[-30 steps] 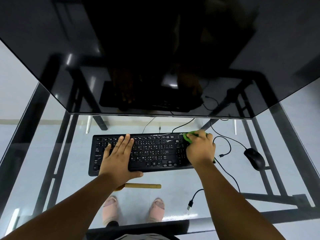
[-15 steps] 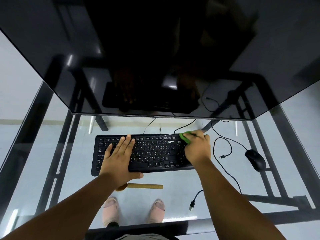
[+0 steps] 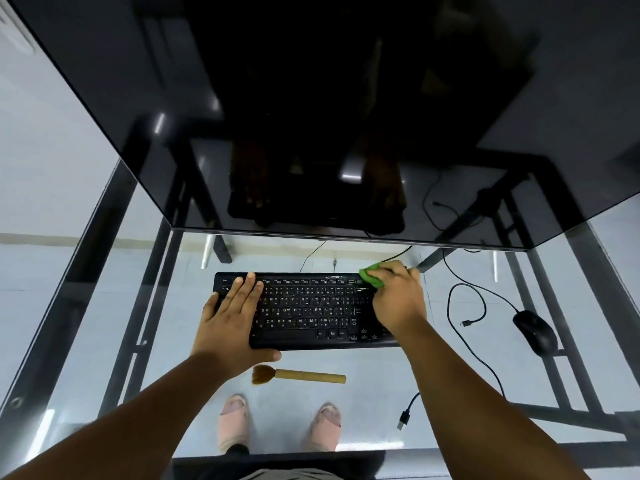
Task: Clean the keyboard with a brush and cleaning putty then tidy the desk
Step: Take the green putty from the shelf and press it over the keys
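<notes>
Item: my left hand (image 3: 232,318), fingers flat, steadies the keyboard (image 3: 311,310) mid-frame. Brush (image 3: 299,375) lies below it, idle. My right hand (image 3: 398,299) grips green putty (image 3: 370,276) at the upper-right keys: press, lift, don't smear.

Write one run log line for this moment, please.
left hand flat on black keyboard | right hand presses green putty at top-right keys | wooden brush idle

The left hand (image 3: 231,320) covers the left end of the keyboard (image 3: 311,311); the right hand (image 3: 398,299) covers its right end. Most of the putty (image 3: 370,276) is concealed under the right fingers (image 3: 389,271). Key legends are too small to read. Both forearms are cut off at the lower edge.
</notes>
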